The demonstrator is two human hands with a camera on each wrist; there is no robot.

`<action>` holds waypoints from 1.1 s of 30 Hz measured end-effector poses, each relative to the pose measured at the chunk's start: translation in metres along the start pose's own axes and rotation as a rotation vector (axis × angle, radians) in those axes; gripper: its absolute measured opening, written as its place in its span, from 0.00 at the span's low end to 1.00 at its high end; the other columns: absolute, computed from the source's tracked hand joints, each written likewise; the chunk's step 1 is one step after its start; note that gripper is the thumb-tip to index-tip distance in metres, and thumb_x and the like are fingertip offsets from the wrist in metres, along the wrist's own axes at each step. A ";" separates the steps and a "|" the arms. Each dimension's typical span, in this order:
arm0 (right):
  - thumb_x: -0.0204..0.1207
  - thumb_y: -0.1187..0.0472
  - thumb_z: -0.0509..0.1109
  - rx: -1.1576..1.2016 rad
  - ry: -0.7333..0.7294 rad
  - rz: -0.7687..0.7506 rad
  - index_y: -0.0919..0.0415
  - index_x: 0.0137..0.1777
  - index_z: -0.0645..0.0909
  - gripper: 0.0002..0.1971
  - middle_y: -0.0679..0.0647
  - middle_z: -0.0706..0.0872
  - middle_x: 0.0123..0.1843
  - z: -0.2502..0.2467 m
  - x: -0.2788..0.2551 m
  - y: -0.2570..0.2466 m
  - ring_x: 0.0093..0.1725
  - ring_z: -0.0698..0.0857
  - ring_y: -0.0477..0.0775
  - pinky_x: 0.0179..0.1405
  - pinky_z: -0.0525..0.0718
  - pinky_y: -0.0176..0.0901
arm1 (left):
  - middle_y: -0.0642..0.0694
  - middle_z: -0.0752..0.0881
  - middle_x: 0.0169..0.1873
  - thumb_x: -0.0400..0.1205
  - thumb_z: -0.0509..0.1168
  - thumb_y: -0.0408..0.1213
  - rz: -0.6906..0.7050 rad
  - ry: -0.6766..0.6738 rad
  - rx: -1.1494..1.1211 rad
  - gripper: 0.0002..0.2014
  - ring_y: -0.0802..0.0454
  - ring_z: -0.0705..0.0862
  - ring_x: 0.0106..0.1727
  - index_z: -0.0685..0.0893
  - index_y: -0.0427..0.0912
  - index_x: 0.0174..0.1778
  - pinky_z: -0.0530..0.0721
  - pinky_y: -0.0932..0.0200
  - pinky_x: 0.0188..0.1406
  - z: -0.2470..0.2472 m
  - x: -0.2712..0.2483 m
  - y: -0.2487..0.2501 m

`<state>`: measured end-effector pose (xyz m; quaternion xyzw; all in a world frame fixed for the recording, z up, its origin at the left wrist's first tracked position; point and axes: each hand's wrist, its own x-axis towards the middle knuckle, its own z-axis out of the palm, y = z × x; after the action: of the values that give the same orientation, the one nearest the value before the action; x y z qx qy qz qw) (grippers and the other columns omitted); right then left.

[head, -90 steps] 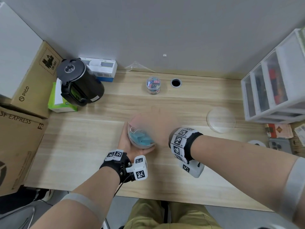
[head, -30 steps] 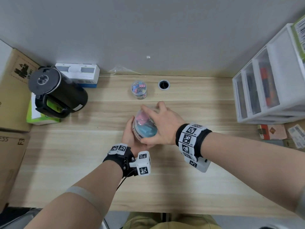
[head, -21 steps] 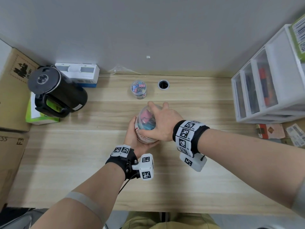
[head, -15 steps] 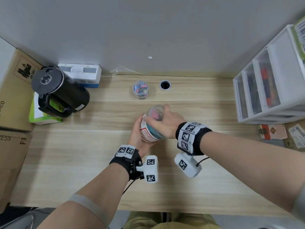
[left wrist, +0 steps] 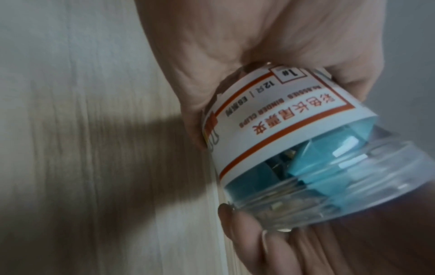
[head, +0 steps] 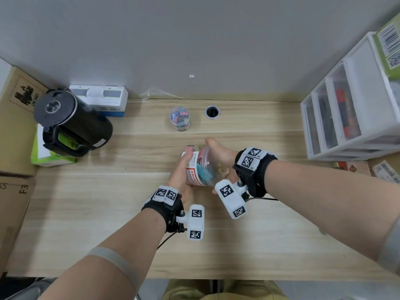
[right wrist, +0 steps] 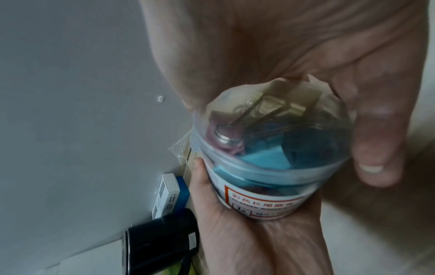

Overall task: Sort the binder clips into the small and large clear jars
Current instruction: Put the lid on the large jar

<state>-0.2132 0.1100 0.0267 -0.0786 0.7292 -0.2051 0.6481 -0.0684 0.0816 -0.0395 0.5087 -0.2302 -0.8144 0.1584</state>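
**Both hands clamped on the large jar, tipped above the desk**

The head view shows the large clear plastic jar with a white, red-bordered label (head: 202, 168) tilted between both hands over the light wooden desk (head: 86, 202). The left hand (head: 180, 176) cups its labelled base. The right hand (head: 218, 154) wraps its clear lid end. Only the right wrist view reveals the contents: blue, pink and gold binder clips (right wrist: 266, 134). Behind stands a small clear jar of coloured clips (head: 180, 118), well apart, near a black electric kettle (head: 71, 124).
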 end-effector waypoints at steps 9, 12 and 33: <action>0.43 0.19 0.73 -0.089 0.087 -0.012 0.57 0.71 0.75 0.59 0.63 0.85 0.59 0.005 0.020 0.000 0.50 0.88 0.67 0.48 0.88 0.63 | 0.35 0.88 0.67 0.85 0.64 0.61 -0.054 -0.031 0.087 0.29 0.36 0.87 0.68 0.82 0.46 0.76 0.89 0.38 0.60 -0.004 0.003 0.009; 0.40 0.23 0.76 -0.309 0.261 -0.164 0.53 0.78 0.62 0.65 0.59 0.80 0.64 -0.007 0.016 0.000 0.57 0.84 0.64 0.54 0.87 0.56 | 0.41 0.90 0.59 0.85 0.62 0.60 -0.089 -0.052 0.195 0.24 0.42 0.87 0.58 0.86 0.46 0.65 0.83 0.47 0.53 -0.003 0.001 0.011; 0.53 0.23 0.72 -0.994 0.626 -0.387 0.40 0.84 0.44 0.62 0.60 0.64 0.77 -0.085 0.054 -0.050 0.73 0.67 0.72 0.64 0.78 0.66 | 0.34 0.92 0.56 0.85 0.59 0.56 -0.132 0.126 0.105 0.30 0.35 0.88 0.55 0.82 0.35 0.71 0.81 0.37 0.70 -0.068 -0.015 0.033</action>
<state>-0.3118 0.0611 0.0042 -0.4381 0.8657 0.0320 0.2401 0.0004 0.0463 -0.0365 0.5804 -0.2281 -0.7763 0.0915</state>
